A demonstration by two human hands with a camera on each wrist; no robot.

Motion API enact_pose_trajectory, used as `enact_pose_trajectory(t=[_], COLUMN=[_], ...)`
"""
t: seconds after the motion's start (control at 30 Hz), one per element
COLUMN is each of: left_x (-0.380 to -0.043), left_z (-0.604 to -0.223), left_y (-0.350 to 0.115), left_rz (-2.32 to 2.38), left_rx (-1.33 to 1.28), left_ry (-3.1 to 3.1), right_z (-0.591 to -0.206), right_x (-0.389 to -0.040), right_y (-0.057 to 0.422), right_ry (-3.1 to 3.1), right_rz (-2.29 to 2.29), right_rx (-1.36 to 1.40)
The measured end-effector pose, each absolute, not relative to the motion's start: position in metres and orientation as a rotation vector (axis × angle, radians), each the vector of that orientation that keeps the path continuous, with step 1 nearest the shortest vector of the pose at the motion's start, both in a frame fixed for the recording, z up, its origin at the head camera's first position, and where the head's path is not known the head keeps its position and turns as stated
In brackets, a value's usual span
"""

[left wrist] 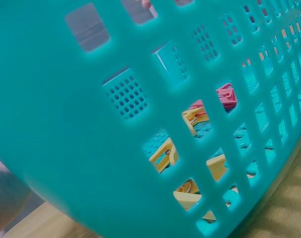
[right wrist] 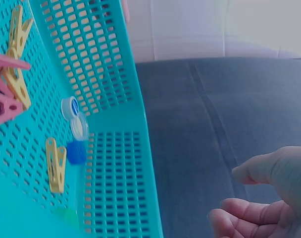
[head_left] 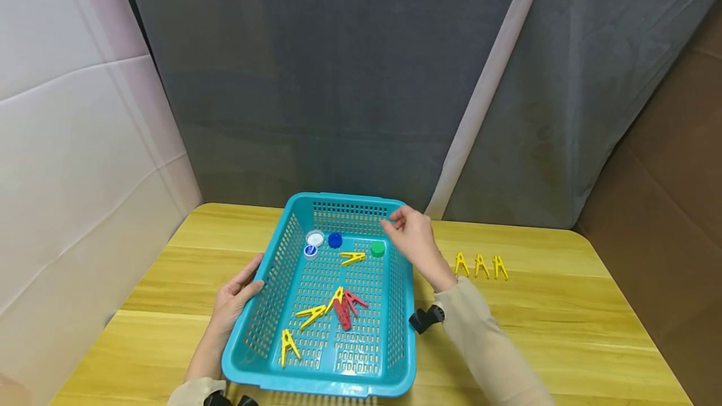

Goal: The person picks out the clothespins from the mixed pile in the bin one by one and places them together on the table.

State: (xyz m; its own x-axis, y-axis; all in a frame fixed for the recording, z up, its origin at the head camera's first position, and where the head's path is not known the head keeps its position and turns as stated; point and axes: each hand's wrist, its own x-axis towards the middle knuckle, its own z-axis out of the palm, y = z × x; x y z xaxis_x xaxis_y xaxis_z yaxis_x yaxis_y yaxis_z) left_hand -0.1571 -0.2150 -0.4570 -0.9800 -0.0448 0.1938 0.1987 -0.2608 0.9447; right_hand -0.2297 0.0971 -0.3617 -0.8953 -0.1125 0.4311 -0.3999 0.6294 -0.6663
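My left hand (head_left: 234, 296) grips the left side of a turquoise plastic basket (head_left: 408, 293), with the thumb at its rim. Over the basket's far right corner is my right hand (head_left: 414, 237), fingers loosely bent and nothing between them. Inside lie several yellow clothespins (head_left: 287, 348) and two red clothespins (head_left: 341, 315), some overlapping. Toward the far end are a blue cap (head_left: 335, 240), a green cap (head_left: 377, 249), a clear-white cap (head_left: 314, 239) and a white cap with a blue top (head_left: 311, 252). In the left wrist view, the basket wall (left wrist: 66, 148) mostly covers the contents.
Three yellow clothespins (head_left: 481, 266) stand in a row on the wooden table (head_left: 558, 318), right of the basket. Behind the table hangs a grey cloth (head_left: 338, 80). A white cloth (head_left: 84, 143) borders the left and a brown panel (head_left: 660, 205) the right.
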Motion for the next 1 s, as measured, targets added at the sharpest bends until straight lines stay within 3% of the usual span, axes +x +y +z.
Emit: enact_pose_trajectory(t=[0.4,1.0], left_x=[-0.156,-0.159], left_z=[-0.455,-0.455], left_y=[-0.214,-0.213], left_rz=[-2.375,-2.353], left_rx=[-0.159,-0.122], left_ry=[-1.824,-1.868], right_z=[-0.369,-0.396], right_x=[-0.239,-0.258], right_y=[0.064,0.031], right_ry=[-2.656,-2.91], right_rz=[1.195,1.222], right_rx=[0.454,0.297])
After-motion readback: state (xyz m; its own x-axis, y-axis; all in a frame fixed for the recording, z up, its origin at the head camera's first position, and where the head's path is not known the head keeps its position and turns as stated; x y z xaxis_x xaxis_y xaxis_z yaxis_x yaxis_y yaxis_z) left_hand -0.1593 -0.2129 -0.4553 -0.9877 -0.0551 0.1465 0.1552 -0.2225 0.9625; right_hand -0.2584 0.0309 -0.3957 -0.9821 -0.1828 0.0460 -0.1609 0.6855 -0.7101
